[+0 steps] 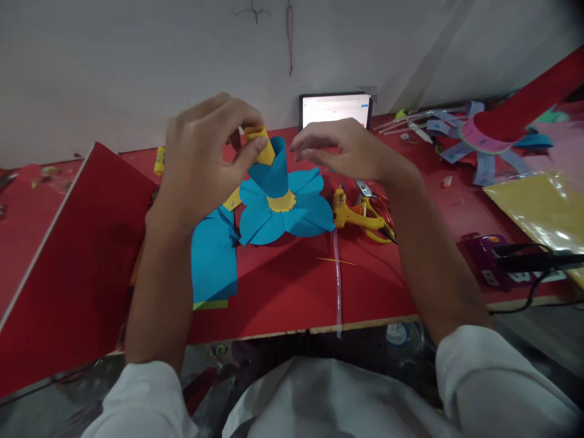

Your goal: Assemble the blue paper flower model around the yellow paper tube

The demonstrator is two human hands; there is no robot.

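My left hand (210, 152) pinches a small rolled tube of yellow paper (260, 143) between thumb and fingers. The lower end of this roll is at the mouth of a blue paper cone (276, 176); how far it reaches inside is hidden. The cone stands upright on a blue paper flower (301, 213) with wide petals, a yellow ring (281, 202) around its base. To the right of the cone, my right hand (337, 143) hovers with thumb and fingers apart, holding nothing. Under my left wrist lies a blue paper sheet (214, 261).
A yellow glue gun (351, 213) and scissors (381, 228) lie right of the flower, beside a clear glue stick (338, 286). A tablet (336, 109) leans at the wall. A red board (77, 261) slants at left; a purple box (490, 261) sits right.
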